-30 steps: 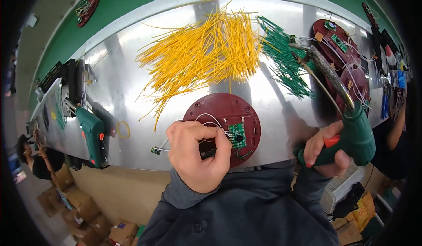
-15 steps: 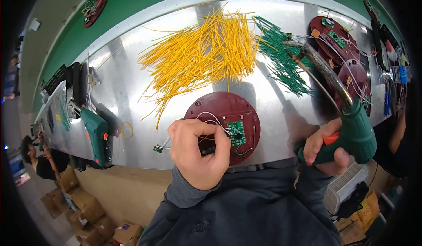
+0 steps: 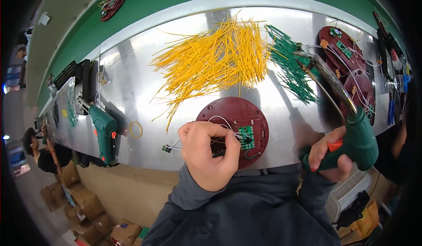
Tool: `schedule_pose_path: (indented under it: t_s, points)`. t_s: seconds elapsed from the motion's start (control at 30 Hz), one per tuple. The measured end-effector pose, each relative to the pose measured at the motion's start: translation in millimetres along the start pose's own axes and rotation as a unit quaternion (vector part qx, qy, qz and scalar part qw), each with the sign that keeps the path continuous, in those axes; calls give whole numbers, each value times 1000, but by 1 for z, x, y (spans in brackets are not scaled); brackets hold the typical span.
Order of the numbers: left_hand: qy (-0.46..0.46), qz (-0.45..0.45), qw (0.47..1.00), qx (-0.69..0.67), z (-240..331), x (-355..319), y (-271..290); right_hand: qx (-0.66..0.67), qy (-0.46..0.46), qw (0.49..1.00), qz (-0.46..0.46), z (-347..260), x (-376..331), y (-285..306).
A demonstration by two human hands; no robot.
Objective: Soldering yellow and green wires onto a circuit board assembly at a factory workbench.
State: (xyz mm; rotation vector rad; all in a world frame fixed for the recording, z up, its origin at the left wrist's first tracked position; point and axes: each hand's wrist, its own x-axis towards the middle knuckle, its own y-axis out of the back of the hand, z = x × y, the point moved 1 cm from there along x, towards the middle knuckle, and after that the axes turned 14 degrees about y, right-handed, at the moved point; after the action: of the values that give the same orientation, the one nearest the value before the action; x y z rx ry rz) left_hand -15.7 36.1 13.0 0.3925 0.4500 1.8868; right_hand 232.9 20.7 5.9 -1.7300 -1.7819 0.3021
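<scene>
A round maroon plastic housing (image 3: pixel 259 118) lies on the metal table in front of me, with a green circuit board (image 3: pixel 247 137) on its right half. My left hand (image 3: pixel 210 153) is over the housing's left part, thumb and forefinger pinched on thin white wires (image 3: pixel 238 135) beside the board. A tiny green board (image 3: pixel 166 148) on white leads sticks out left of that hand. My right hand (image 3: pixel 329 155) grips a green soldering gun (image 3: pixel 361 142) by its handle, fingers round the orange trigger. Its metal barrel points up and left, apart from the housing.
Piles of yellow wires (image 3: pixel 220 57) and green wires (image 3: pixel 292 65) spread behind the housing. A second green soldering gun (image 3: pixel 104 129) rests at left near a yellow ring (image 3: pixel 136 130). Wired maroon housings (image 3: pixel 327 48) lie far right; another (image 3: pixel 114 5) sits on the green strip. A person (image 3: pixel 44 151) is at far left.
The whole view has shifted and turned slightly, so most things appear farther right. Both hands keep the same hold, the left on the wires, the right on the soldering gun.
</scene>
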Motion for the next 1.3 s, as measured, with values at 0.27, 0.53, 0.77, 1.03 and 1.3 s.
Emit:
schedule_pose_path:
  t_s: [0.27, 0.53, 0.77, 1.03, 1.3]
  points:
    - [-14, -1, 1000, 19, 2, 2, 2, 0, 10, 999, 33, 1, -1, -2]
    - [-12, -7, 999, 31, 4, 2, 0, -7, 18, 999, 39, 1, -3, -2]
    - [48, -17, 999, -10, -3, -4, 0, -2, 20, 999, 40, 1, -3, -4]
    - [-109, -5, 994, -21, 7, 5, 11, -47, 1, 997, 63, -2, -7, -2]
    - [-181, -230, 909, 297, 39, 27, 34, -44, -1, 996, 73, 0, -7, -4]
